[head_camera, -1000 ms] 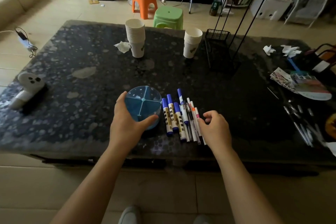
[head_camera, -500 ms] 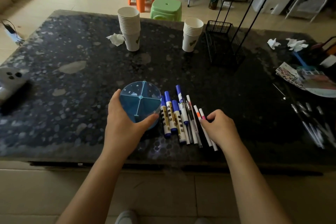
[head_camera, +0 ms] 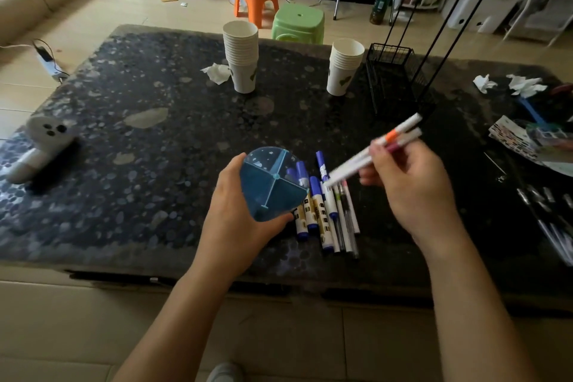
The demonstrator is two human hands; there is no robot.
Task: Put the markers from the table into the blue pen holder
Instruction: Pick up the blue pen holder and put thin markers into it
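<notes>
The round blue pen holder (head_camera: 273,183), split into compartments, is tilted toward me, with my left hand (head_camera: 235,220) wrapped around its left and near side. My right hand (head_camera: 409,183) is raised above the table and grips two thin white markers (head_camera: 376,149), one with an orange band and one with a pink band. They slant from upper right down toward the holder's right edge. On the dark table (head_camera: 155,146), just right of the holder, lie several markers (head_camera: 322,211) side by side, some with blue caps, some thin and white.
Two stacks of paper cups (head_camera: 241,56) (head_camera: 344,70) stand at the back, with a black wire basket (head_camera: 393,80) to their right. Crumpled tissues, papers and pens (head_camera: 552,226) lie at the right edge. A white and black object (head_camera: 40,146) rests at the left.
My right hand has lifted two thin markers off the pile and swung them up toward the holder. My left hand has tipped the holder toward me.
</notes>
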